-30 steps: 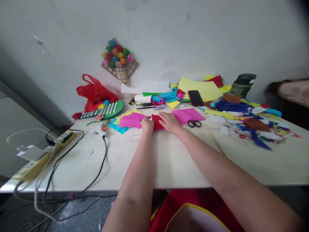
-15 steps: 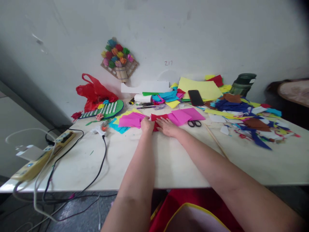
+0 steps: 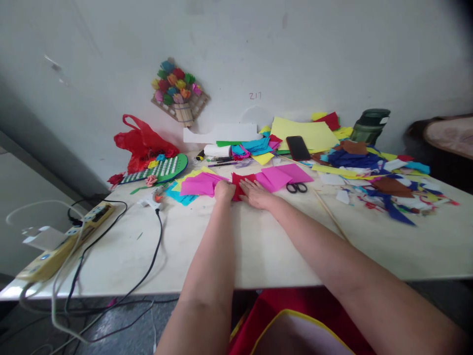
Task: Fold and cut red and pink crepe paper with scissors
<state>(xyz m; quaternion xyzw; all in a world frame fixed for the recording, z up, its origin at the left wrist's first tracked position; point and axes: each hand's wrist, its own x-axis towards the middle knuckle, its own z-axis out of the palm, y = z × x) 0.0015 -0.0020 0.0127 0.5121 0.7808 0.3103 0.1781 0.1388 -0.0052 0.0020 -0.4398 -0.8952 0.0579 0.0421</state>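
Right grip [image 3: 256, 195] near seemingly half-covered scissors [image 3: 297, 188].

1. The right hand [image 3: 255, 194] covers part of the red paper [image 3: 237, 177].
2. Left of the red paper, the left hand [image 3: 224, 191] hides most of its own fingers.
3. Right of it, the scissors' [image 3: 296, 188] blades escape me.
4. Farther right of it, small scraps [image 3: 419, 199] blur together.

Arms [image 3: 210, 261] reach forward, left fingers [image 3: 223, 186] curled, right fingers [image 3: 249, 188] spread.
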